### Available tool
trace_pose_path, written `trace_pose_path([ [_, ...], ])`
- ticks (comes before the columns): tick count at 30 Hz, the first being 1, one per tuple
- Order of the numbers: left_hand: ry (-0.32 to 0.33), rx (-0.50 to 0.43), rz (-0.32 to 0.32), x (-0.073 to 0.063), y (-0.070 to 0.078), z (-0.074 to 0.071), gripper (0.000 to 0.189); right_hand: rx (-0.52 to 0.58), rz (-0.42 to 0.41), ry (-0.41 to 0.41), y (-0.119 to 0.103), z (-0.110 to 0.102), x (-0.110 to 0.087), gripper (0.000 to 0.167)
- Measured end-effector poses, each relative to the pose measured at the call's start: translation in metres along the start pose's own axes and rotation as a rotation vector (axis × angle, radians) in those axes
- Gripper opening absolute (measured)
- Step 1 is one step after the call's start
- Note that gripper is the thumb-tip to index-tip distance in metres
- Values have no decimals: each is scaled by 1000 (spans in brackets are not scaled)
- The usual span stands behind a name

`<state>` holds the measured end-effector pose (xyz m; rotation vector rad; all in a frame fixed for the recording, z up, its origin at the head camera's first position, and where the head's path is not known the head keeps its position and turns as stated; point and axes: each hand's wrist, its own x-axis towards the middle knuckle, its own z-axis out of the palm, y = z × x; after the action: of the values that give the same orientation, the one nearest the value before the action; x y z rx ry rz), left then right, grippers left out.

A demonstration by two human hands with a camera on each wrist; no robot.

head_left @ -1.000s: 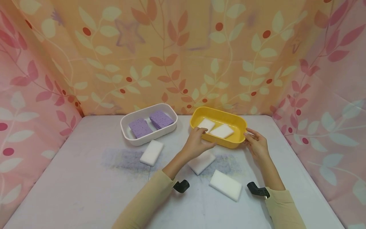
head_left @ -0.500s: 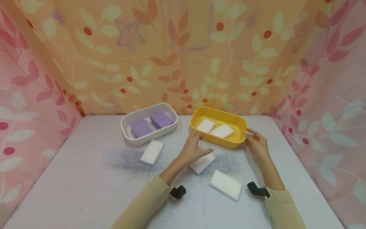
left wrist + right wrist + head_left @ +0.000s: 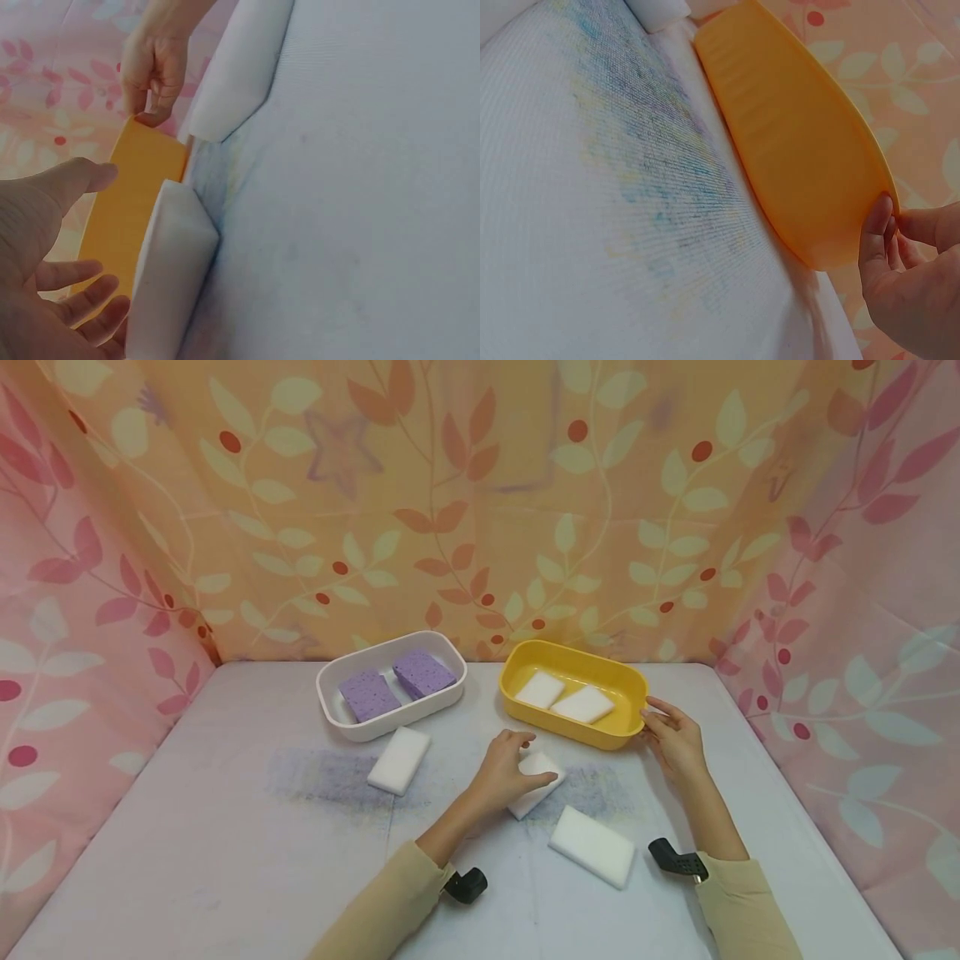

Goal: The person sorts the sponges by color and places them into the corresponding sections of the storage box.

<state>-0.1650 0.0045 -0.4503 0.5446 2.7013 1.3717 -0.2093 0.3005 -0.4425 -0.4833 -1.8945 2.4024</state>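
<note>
My left hand (image 3: 501, 774) is just above a white sponge (image 3: 534, 803), thumb and fingers spread apart around it. In the left wrist view, the fingers (image 3: 94, 296) lie beside that sponge, and I cannot tell whether they touch it. My right hand (image 3: 678, 745) pinches the right-end rim of a yellow tray (image 3: 609, 739); the right wrist view shows thumb and fingers on its edge. Two white sponges (image 3: 583, 703) lie flat inside this tray. Nearer to me, another white sponge (image 3: 592, 847) rests on the table between my forearms.
A white tray (image 3: 382, 727) holding two purple sponges (image 3: 423, 673) stands at the back left. In front of it lies one more white sponge (image 3: 400, 761). The cloth-covered table (image 3: 225, 827) has bluish smudges, and floral curtains (image 3: 480, 510) enclose its back and sides.
My left hand has drawn back from above the yellow tray's front rim and lowered toward the white sponge before it. The right hand stays on the rim.
</note>
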Motion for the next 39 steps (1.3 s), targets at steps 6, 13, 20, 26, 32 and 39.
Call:
trace_pose_path([
  [6, 0, -2, -9, -6, -4, 6, 68, -12, 1, 2, 0, 0, 0, 49],
  [13, -27, -10, -56, -9, -7, 9, 71, -7, 1, 2, 0, 1, -1, 47],
  [20, -27, 6, -72, -10, -7, 11, 71, -11, -11, 1, 0, 0, -1, 49],
  [26, -36, 35, -91, -10, -7, 12, 72, -6, -7, 1, 0, 0, -1, 49],
  [32, -32, 45, -86, -10, -7, 12, 72, -2, -15, -5, 0, 0, -2, 47],
  [39, -31, 37, -95, -8, -7, 12, 70, 7, -12, 1, 0, 0, -2, 46],
])
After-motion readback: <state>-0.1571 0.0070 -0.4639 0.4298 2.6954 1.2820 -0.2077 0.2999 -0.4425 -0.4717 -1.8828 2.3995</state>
